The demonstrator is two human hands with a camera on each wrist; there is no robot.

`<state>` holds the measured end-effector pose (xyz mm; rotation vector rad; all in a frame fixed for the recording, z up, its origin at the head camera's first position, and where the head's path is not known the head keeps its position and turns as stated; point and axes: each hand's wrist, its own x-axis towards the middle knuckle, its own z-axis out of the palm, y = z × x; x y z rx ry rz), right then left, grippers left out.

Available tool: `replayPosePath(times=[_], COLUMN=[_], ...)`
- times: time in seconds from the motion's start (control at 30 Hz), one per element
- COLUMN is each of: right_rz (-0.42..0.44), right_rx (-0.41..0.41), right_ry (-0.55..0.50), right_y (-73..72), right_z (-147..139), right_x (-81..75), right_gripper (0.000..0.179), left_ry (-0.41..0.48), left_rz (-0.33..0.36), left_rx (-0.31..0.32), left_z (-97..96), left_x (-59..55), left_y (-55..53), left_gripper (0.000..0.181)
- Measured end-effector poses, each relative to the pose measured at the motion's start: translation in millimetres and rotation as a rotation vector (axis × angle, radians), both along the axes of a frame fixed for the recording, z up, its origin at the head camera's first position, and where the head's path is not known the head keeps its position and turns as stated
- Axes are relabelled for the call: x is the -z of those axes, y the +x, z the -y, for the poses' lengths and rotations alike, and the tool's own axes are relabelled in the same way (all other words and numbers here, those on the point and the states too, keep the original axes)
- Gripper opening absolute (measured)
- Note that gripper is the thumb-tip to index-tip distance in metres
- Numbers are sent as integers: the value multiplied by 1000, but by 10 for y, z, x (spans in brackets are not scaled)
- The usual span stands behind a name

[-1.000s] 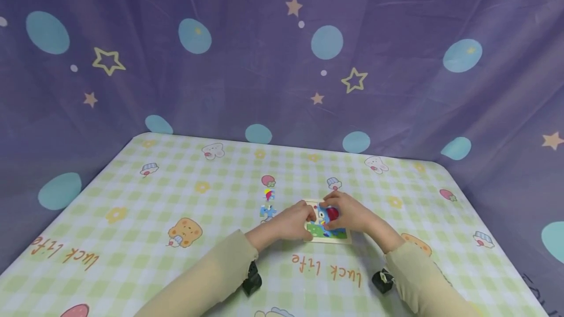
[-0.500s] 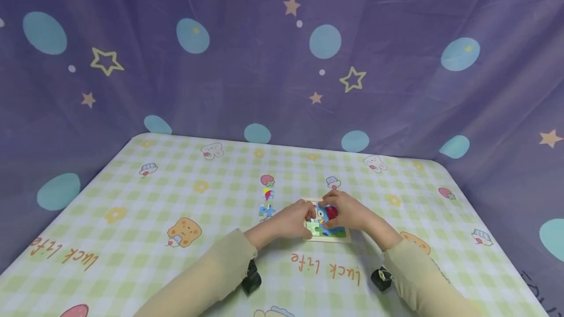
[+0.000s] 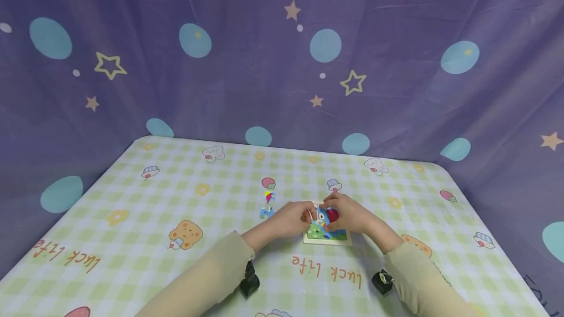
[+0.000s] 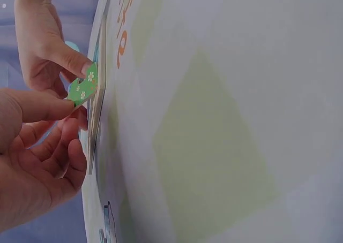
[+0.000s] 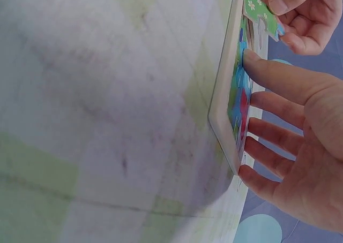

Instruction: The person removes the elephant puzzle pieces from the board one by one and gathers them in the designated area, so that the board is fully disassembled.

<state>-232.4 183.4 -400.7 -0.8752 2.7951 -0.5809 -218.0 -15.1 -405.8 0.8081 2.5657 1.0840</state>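
Head view | checked tablecloth [image 3: 238,170], purple curtain [image 3: 260,77] (starry) | left hand [image 3: 288,221] pinches green piece [image 4: 83,89] | right hand [image 3: 350,215] touches puzzle [image 3: 328,242], seemingly loose

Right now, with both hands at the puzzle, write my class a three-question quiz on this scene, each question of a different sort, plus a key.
1. Short answer: Which hand pinches the green flowered piece at the wooden tray?
2. True or false: The green flowered piece lies flat in the wooden tray.
3. Multiple choice: In the head view, where on the tablecloth does the mostly blue loose piece lie?
A) right of the tray
B) left of the tray
C) nearer the person than the tray

Key:
1. The left hand.
2. False; it is tilted up.
3. B.
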Motion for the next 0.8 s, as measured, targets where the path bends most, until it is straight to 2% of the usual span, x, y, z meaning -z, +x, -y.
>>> replayPosePath(times=[0.2, 0.57, 0.8], right_rz=[4, 63, 61], right_rx=[18, 51, 63], right_ry=[4, -7, 4], right_y=[8, 24, 22], right_z=[10, 21, 28], right_x=[-4, -5, 0], right_gripper=[54, 53, 52], left_ry=[30, 49, 51], left_rz=[0, 40, 52], left_rx=[-20, -79, -84], left_z=[69, 307, 456], left_x=[-10, -16, 5], left_y=[-10, 3, 30], left_gripper=[17, 13, 12])
